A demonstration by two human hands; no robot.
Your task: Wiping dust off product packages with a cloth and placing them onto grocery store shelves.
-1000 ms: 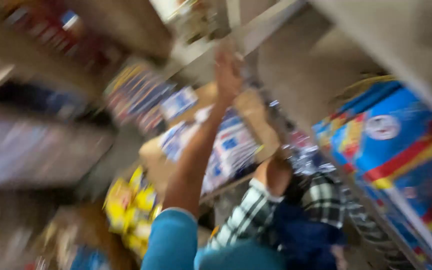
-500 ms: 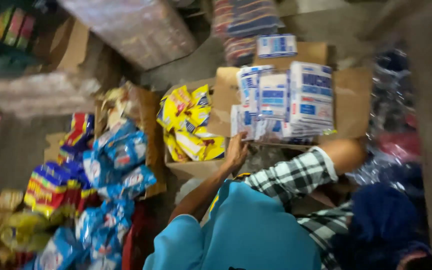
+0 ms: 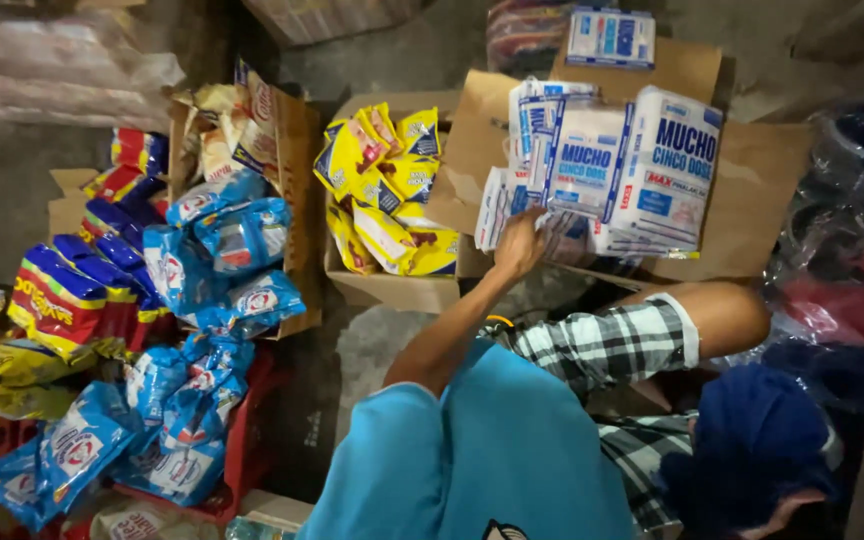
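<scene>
Our view has dropped lower than before. Our left hand [image 3: 520, 243] grips the white and blue packets [image 3: 592, 170] in the cardboard box [image 3: 752, 190]; our right hand's grip is hidden.

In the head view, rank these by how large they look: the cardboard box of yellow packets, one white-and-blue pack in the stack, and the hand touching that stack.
1. cardboard box of yellow packets, largest.
2. white-and-blue pack.
3. hand, smallest.
All three lie at similar distance from the camera, so the order looks reliable. Which hand it is cannot be told.

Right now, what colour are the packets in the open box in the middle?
Yellow packets, with some blue and red print; the head view shows them clearly.
</scene>
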